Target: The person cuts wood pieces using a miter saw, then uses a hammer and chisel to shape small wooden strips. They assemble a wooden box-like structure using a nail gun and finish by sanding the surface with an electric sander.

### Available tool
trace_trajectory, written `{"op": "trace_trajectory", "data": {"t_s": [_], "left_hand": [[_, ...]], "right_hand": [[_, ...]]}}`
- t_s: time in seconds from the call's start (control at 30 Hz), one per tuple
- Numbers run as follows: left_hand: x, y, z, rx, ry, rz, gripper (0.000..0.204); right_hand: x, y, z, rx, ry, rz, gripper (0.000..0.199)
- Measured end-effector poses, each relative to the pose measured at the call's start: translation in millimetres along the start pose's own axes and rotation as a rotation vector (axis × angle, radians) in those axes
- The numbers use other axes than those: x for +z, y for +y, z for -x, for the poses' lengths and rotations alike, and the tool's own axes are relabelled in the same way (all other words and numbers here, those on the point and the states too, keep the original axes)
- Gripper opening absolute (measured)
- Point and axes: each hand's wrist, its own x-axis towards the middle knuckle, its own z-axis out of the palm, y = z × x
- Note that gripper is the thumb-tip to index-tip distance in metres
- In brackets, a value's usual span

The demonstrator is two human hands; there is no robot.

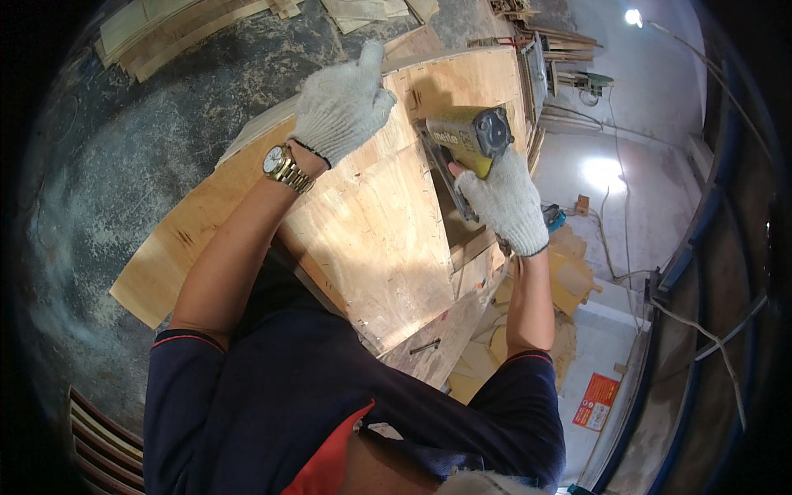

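Note:
My right hand (507, 198), in a whitish knit glove, is wrapped around the handle of a yellow and black pneumatic staple gun (470, 136). The gun lies over the right part of a pale plywood frame (363, 239), beside a gap between its panels. Whether its nose touches the wood cannot be made out. My left hand (342, 103), gloved the same way, rests at the frame's far left edge. One finger stretches away from me and the thumb sticks out to the right; the other fingers are partly hidden. A gold watch (286, 167) circles my left wrist.
A curved plywood strip (169, 256) juts out on the left, over the stained floor (124, 181). Thin board stacks (173, 33) lie far left. Yellowish cut pieces (569, 276) are piled on the right. Cables (701, 330) hang along the right wall near a red notice (596, 402).

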Motion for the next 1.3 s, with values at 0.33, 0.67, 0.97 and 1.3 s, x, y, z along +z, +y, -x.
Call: {"op": "trace_trajectory", "data": {"t_s": [0.33,0.67,0.97,1.3], "left_hand": [[-4.1,4.6,-0.6,-0.111,-0.099,-0.002,0.038],[-11.0,7.4,-5.3,-0.052,-0.054,-0.064,0.036],[-58.5,43.0,175.1,-0.151,-0.286,0.155,0.026],[-92.5,-52.1,259.2,-0.779,0.051,-0.29,0.051]], "right_hand": [[2.4,3.5,7.3,0.029,-0.028,-0.12,0.039],[31.3,21.1,58.0,0.146,0.107,-0.286,0.041],[109.0,74.6,159.7,0.437,0.13,-1.279,0.031],[192.9,92.1,190.0,0.33,0.385,-1.776,0.022]]}}
